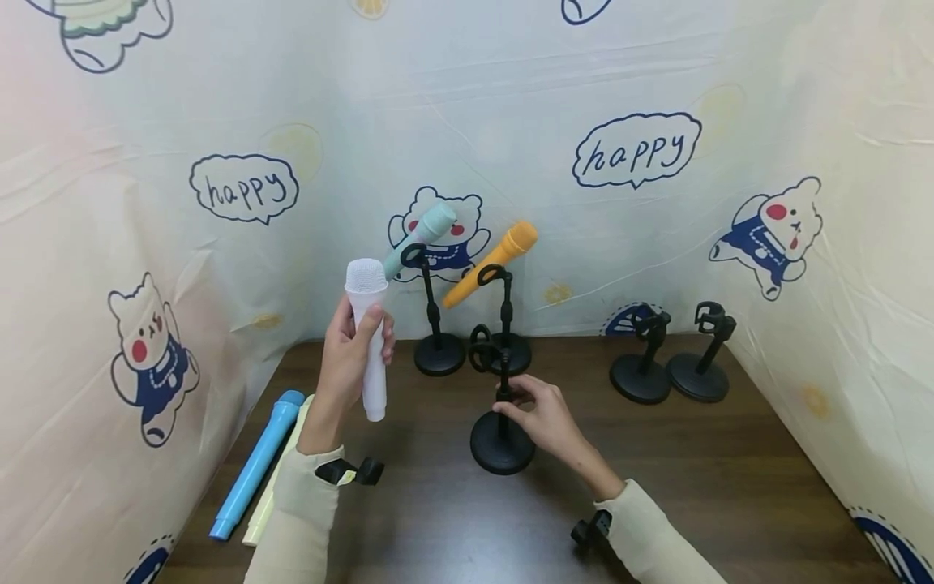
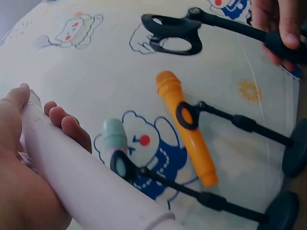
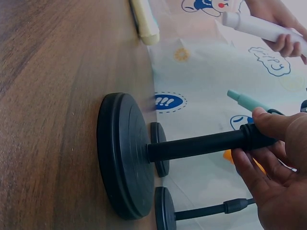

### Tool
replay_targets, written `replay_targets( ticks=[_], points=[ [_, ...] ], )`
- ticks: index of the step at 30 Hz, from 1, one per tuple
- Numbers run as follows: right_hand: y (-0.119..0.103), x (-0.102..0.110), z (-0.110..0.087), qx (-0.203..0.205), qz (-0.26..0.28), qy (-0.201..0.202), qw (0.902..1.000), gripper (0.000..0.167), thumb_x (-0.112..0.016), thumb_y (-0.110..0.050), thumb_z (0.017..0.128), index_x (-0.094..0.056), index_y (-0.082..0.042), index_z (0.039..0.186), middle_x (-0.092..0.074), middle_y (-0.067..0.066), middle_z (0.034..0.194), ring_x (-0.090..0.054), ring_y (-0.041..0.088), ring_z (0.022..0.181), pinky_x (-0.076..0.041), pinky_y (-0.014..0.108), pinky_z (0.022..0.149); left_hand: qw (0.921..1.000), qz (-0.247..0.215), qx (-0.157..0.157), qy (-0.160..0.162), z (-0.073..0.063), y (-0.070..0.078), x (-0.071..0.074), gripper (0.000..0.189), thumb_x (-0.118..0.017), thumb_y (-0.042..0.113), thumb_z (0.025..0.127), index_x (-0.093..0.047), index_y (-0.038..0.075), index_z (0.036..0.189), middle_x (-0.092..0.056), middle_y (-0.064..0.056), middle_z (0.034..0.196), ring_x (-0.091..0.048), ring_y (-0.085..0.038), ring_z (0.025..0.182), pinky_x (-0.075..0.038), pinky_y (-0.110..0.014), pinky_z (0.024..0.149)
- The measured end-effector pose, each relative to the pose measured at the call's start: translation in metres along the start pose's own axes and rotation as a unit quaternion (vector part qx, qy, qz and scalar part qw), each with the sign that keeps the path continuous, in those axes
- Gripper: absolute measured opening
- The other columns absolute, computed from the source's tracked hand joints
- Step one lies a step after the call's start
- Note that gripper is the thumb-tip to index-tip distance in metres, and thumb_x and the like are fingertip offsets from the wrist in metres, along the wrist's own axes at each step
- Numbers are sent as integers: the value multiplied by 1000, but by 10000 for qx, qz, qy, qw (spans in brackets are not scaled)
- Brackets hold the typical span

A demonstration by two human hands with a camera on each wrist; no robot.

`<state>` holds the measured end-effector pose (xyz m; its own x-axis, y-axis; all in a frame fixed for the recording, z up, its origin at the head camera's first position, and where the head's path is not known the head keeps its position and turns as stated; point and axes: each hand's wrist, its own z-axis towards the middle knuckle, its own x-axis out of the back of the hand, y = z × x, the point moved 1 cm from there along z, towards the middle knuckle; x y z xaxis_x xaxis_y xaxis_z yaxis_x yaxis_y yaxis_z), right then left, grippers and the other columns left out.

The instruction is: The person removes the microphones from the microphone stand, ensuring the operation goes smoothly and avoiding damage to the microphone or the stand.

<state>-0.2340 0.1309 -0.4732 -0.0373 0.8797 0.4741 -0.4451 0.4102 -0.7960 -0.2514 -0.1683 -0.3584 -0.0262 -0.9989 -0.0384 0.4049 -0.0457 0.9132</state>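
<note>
A white toy microphone (image 1: 374, 357) is held upright in my left hand (image 1: 350, 349), its mesh head above the fingers. My right hand (image 1: 543, 414) pinches the pole of a black microphone stand (image 1: 503, 442) between thumb and fingers. That stand's round base is near the table's middle, and its ring clip (image 2: 175, 36) is vacant in the left wrist view. Behind it, an orange microphone (image 1: 492, 264) sits tilted in one stand's clip. A mint-green microphone (image 1: 419, 238) leans in another stand to its left. Up close in the right wrist view, the thumb and fingers grip the pole's collar (image 3: 249, 136).
On the table's left side lie a blue microphone (image 1: 259, 462) and a pale yellow microphone (image 1: 273, 495), side by side. Two shorter black stands (image 1: 640, 377) with vacant clips are at the back right. A patterned cloth (image 1: 511, 122) hangs behind the wooden table (image 1: 700, 478).
</note>
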Motion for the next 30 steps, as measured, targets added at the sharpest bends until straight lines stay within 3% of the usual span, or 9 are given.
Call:
replay_targets(
  ticks=[8,14,22,26,30],
  points=[
    [2,-1,0,73,7,19,10000,24,-86,-13,90,-77,-7,111,-78,5,104,-76,20,97,-66,38,85,9968,625,494,63,-11,-20,20,33,-58,30,111,-46,20,140,-62,-1,87,-59,-12,61,-56,-27,56],
    [3,-2,0,94,26,66,9999,25,-86,-12,89,-77,-4,112,-78,5,104,-76,20,96,-66,36,84,9903,1110,836,-42,-20,-35,34,44,-59,39,110,-42,16,144,-61,-4,90,-59,-14,63,-56,-30,57],
    [3,-2,0,92,44,94,9999,24,-87,-13,89,-77,-8,110,-79,5,104,-76,19,95,-66,35,84,9747,1777,1349,-128,-34,-53,48,64,-63,38,108,-32,19,160,-61,-21,107,-64,-21,72,-61,-36,67],
    [3,-2,0,120,28,116,9999,23,-87,-13,89,-77,-10,110,-79,4,104,-76,18,94,-65,33,83,9685,2023,1442,-182,-37,-60,56,66,-63,38,108,-32,16,162,-61,-26,113,-65,-23,76,-61,-35,69],
    [3,-2,0,84,32,112,9999,24,-87,-12,89,-77,-9,110,-79,4,104,-76,18,95,-65,33,83,9558,2534,1489,-120,-42,-69,66,70,-64,42,107,-33,16,163,-64,-26,122,-69,-25,81,-62,-37,74]
  ],
)
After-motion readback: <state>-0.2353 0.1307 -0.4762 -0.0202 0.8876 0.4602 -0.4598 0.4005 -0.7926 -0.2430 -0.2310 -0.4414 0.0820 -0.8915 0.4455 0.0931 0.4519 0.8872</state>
